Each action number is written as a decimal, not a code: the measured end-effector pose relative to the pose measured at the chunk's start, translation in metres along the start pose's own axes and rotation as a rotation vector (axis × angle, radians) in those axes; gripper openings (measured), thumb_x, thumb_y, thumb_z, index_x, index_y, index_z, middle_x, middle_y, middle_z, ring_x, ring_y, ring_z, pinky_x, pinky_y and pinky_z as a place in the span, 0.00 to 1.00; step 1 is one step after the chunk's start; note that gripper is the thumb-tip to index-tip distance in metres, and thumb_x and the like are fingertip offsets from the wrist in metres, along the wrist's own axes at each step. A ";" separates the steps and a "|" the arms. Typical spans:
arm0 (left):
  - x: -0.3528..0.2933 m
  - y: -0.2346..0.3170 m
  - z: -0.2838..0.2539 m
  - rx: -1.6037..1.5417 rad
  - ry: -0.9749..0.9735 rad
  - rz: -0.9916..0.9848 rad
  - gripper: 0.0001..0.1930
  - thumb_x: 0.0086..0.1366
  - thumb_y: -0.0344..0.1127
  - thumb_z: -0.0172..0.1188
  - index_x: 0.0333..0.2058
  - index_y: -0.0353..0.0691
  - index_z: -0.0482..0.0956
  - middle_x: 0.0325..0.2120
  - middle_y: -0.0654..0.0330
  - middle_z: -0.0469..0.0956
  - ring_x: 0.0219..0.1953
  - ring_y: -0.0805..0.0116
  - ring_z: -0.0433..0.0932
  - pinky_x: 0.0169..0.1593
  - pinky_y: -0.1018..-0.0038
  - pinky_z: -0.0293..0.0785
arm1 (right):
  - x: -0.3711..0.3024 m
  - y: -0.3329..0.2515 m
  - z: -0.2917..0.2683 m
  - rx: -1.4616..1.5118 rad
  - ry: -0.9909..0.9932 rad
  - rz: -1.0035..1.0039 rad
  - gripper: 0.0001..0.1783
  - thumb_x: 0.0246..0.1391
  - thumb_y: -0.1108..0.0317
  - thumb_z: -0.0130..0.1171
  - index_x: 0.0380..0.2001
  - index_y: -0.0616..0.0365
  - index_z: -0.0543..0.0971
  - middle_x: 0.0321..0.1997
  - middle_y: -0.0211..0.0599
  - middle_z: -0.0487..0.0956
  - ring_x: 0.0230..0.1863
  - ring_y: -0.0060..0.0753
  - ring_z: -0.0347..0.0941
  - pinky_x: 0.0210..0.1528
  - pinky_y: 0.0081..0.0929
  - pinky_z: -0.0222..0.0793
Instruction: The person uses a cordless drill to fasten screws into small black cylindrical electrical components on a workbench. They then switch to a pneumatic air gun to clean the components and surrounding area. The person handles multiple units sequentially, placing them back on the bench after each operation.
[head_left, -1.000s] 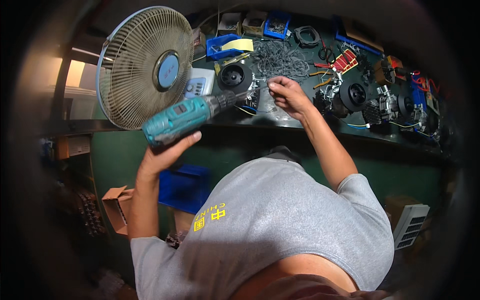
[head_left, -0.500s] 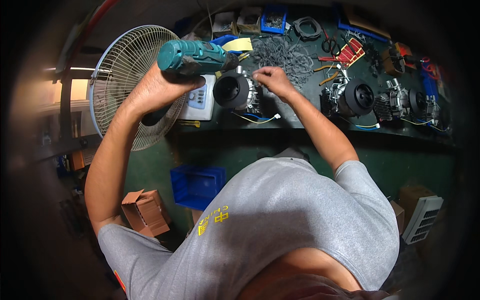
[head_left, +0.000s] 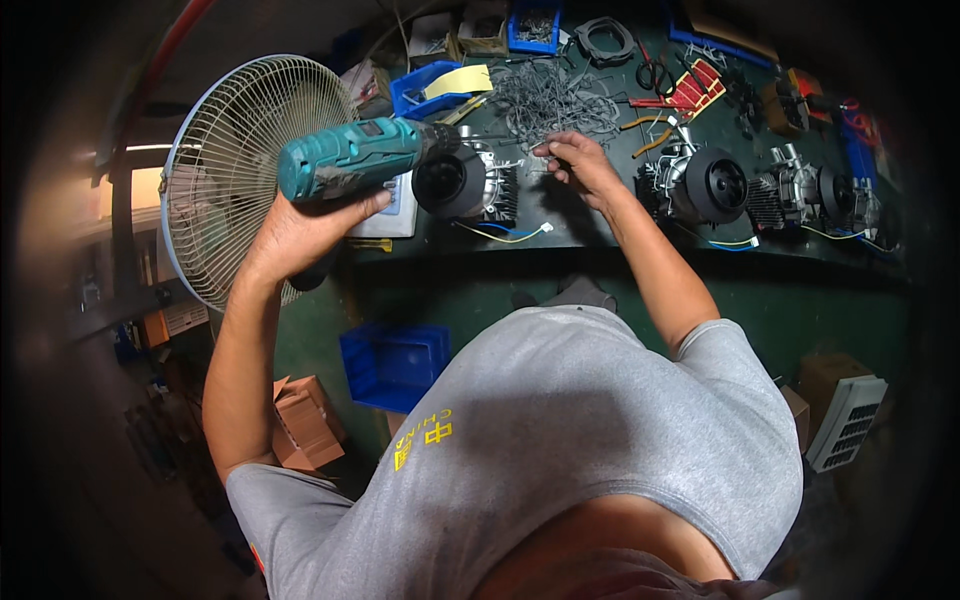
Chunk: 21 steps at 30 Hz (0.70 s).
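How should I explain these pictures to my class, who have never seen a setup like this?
There is no robot here, only a person working bare-handed. Every picture comes from a wide fisheye camera on that person's head, looking down, so straight edges bend near the rim. The left hand holds a teal cordless drill, its thin bit pointing toward the right hand. That hand's fingers are bunched near the tip; whether they grip something small is unclear. On the dark workbench stand several metal assemblies with round black fan wheels, beside a tangle of grey strands, black-handled scissors and blue bins. A caged electric fan stands at left.
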<state>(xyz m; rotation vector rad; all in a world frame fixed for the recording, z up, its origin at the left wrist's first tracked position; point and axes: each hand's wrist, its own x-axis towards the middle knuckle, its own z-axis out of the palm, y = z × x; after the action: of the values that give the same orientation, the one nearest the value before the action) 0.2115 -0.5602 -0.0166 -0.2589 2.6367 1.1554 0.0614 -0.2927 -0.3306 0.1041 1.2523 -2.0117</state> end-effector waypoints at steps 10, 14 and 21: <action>-0.020 -0.024 0.021 -0.173 0.063 -0.018 0.16 0.61 0.33 0.71 0.48 0.38 0.82 0.41 0.61 0.83 0.44 0.70 0.80 0.50 0.71 0.77 | -0.003 -0.007 0.025 0.190 -0.063 -0.052 0.09 0.62 0.70 0.63 0.44 0.56 0.79 0.40 0.28 0.82 0.38 0.19 0.75 0.38 0.19 0.73; -0.029 -0.034 0.029 -0.227 0.090 -0.055 0.18 0.62 0.33 0.71 0.49 0.37 0.81 0.42 0.61 0.83 0.45 0.70 0.79 0.52 0.71 0.76 | -0.007 -0.010 0.033 0.366 -0.077 -0.007 0.08 0.62 0.72 0.63 0.43 0.57 0.78 0.40 0.33 0.82 0.41 0.24 0.79 0.41 0.22 0.77; -0.032 -0.037 0.038 -0.309 0.137 -0.068 0.19 0.62 0.32 0.71 0.51 0.37 0.80 0.44 0.61 0.82 0.46 0.70 0.79 0.52 0.72 0.76 | -0.006 -0.007 0.035 0.520 -0.156 0.039 0.07 0.62 0.73 0.61 0.43 0.59 0.77 0.41 0.37 0.82 0.43 0.30 0.80 0.46 0.26 0.80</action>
<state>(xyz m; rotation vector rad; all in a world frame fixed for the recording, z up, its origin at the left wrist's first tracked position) 0.2575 -0.5552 -0.0576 -0.4973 2.5291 1.5713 0.0721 -0.3153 -0.3048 0.2135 0.6057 -2.2188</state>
